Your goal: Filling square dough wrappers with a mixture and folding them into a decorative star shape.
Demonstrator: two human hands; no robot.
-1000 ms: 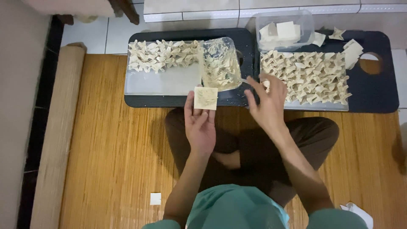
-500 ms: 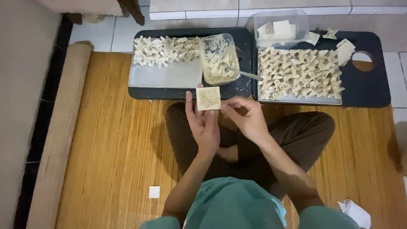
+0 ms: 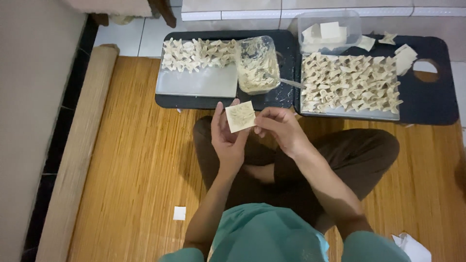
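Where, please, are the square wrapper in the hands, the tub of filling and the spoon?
square wrapper (image 3: 240, 116), head view, middle of its face.
tub of filling (image 3: 257, 65), head view, the filling inside.
spoon (image 3: 291, 83), head view, its metal handle.

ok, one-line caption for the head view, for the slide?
Left hand holds a square wrapper; right hand touches its edge, above trays of folded dumplings.
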